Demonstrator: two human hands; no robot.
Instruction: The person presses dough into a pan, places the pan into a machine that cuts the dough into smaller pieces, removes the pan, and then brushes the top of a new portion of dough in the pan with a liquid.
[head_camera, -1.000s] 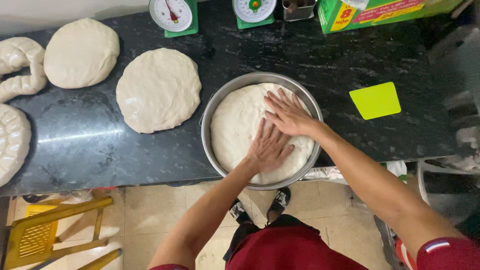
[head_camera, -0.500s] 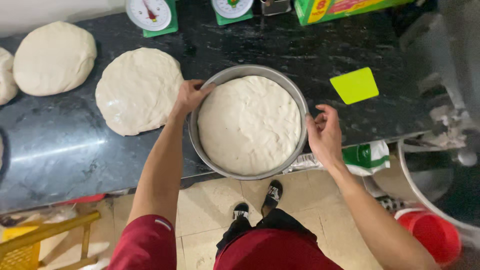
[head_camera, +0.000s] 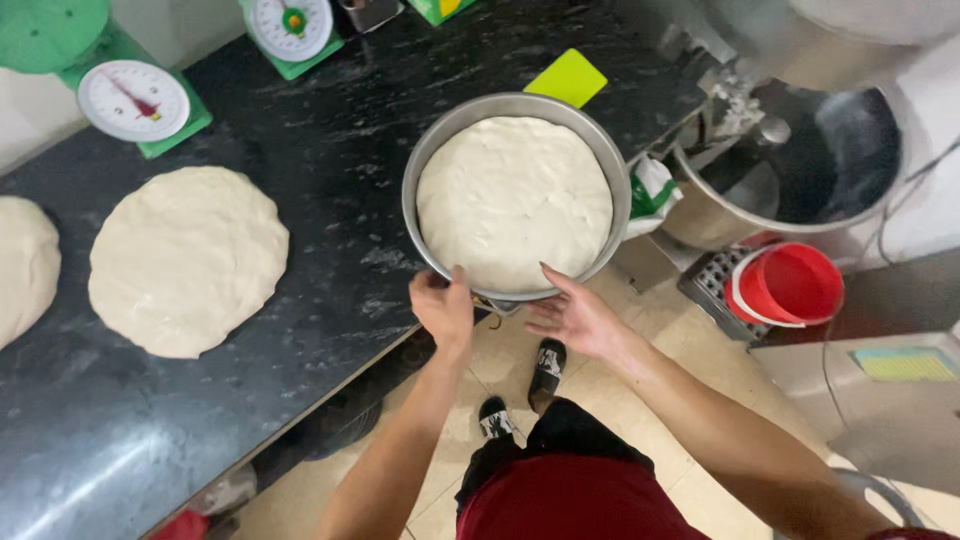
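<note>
Left hand (head_camera: 443, 308) grips the near rim of the round metal pan (head_camera: 428, 170), fingers curled over the edge, thumb on top; right hand (head_camera: 577, 318) is open with fingers spread loose, at the pan's near edge just right of the left hand, and whether it touches the rim cannot be told. Pan sits at the front corner of the black speckled counter (head_camera: 330, 150), overhanging the edge slightly on the near side. Flat pale dough (head_camera: 514, 200) fills the pan bottom almost wall to wall. Counter runs left and back; a flattened dough round (head_camera: 187, 258) lies bare on it well left of the pan, another dough piece (head_camera: 25, 265) is cut off at the left edge of view. Big steel mixer bowl (head_camera: 790, 170) stands off the counter's right end, red bucket (head_camera: 790, 285) on the floor below it. Two green dial scales at the back, one far left (head_camera: 135, 100), one centre (head_camera: 290, 30). Yellow-green plastic scraper (head_camera: 570, 77) lies just behind the pan. Person's black shoes (head_camera: 548, 360) show on the tiled floor under the hands.
</note>
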